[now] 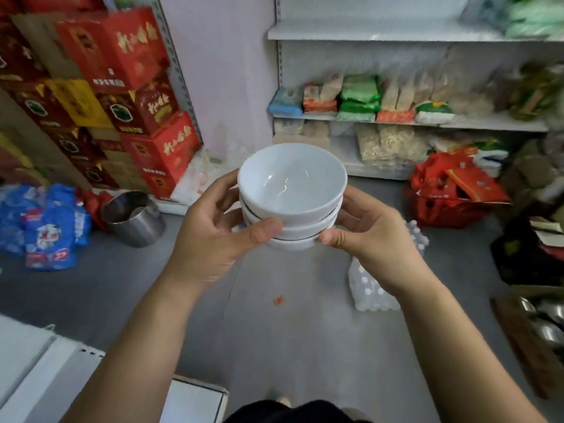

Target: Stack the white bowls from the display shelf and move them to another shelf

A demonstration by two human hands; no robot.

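A stack of three white bowls (292,190) hangs in mid-air at the centre of the head view, above the grey floor. My left hand (213,230) grips the stack from the left, its thumb pressed on the lower bowls' front. My right hand (363,236) holds the stack from the right, thumb tip against the bottom bowl's rim. The top bowl is empty. My fingers behind the stack are hidden.
A white shelf unit (412,123) with packaged food stands ahead on the right. Red cartons (122,87) are stacked at the left. A steel pot (134,218), blue bags (45,227), red bags (451,193) and a bottle pack (372,288) lie on the floor.
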